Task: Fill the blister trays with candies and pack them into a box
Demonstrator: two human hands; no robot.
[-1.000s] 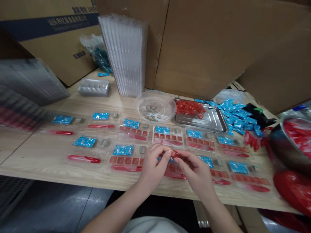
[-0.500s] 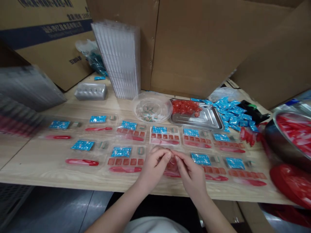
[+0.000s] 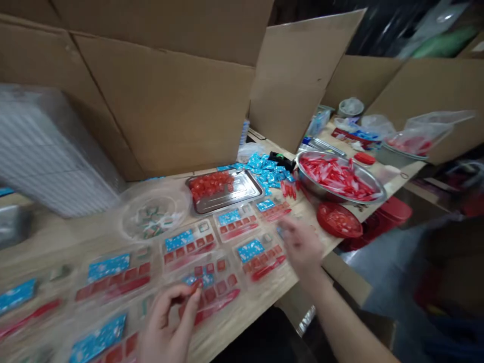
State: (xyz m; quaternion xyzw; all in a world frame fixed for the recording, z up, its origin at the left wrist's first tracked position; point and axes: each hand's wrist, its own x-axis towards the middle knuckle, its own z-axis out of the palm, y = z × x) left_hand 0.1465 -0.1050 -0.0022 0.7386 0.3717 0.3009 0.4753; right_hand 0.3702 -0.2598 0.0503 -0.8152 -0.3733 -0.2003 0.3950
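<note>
My left hand is at the bottom of the view, with thumb and forefinger pinching a small red cube over a transparent plastic tray. That tray holds a blue sachet and rows of red cubes. My right hand is blurred and raised above the table, fingers apart, holding nothing I can see. It is nearest a tray with a blue sachet and red cubes. Similar trays lie in rows across the wooden table.
A steel tray of red cubes, a transparent bowl of small pieces, and loose blue sachets stand behind the rows. To the right are a steel bowl of red-and-white items and a red dish. Cardboard box flaps rise behind.
The view has swung to the right. My hands have parted, with the right hand moving off to the right and the left hand keeping the small red cube.
</note>
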